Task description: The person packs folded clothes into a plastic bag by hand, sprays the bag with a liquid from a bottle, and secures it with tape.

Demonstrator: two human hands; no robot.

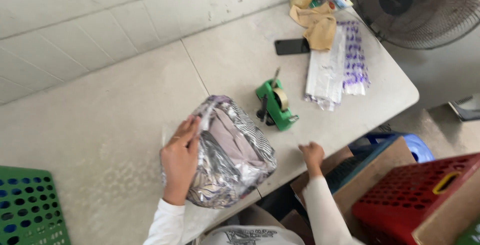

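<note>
Pressing flat on the bagged garment [227,152], the left hand [179,161] rests on the package's left flank, fingers extended and held together, fingertips at the upper left corner. The package, a folded patterned cloth in a clear plastic bag, lies on the near part of the table [115,110], partly overhanging its front edge. Its long axis runs from the upper left toward the lower right in the head view. The right hand [312,156] sits at the table's front edge, apart from the package to its right, fingers curled; whether it pinches anything cannot be told. A green tape dispenser [275,105] stands just beyond the package, between the two hands. Farther back lie flat plastic bags [336,67], a black phone [292,46] and a fan [420,5].
</note>
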